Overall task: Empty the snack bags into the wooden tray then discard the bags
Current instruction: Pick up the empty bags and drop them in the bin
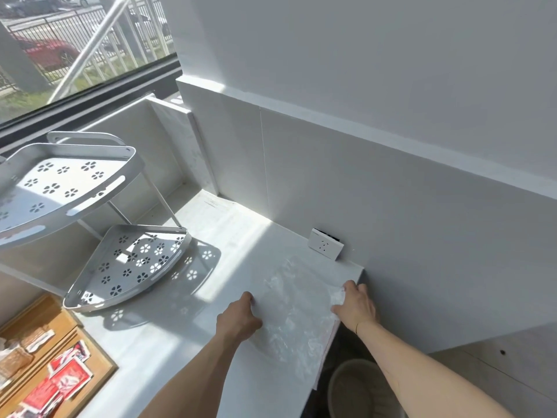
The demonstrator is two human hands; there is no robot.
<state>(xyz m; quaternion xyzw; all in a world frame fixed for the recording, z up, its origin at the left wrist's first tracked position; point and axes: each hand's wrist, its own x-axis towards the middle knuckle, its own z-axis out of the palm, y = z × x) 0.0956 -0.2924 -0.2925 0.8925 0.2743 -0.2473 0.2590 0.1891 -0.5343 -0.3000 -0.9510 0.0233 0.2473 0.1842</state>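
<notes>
A clear, crinkled plastic bag lies flat on the white counter near its right end. My left hand pinches the bag's left edge. My right hand grips its right edge, where the plastic is bunched at the counter's corner. The wooden tray sits at the lower left, cut off by the frame. It holds red-and-white snack packets and brownish wrapped snacks.
A white two-tier corner rack with flower-shaped holes stands on the counter to the left. A wall socket sits just behind the bag. A beige round bin stands on the floor below the counter's right end. A window runs along the far left.
</notes>
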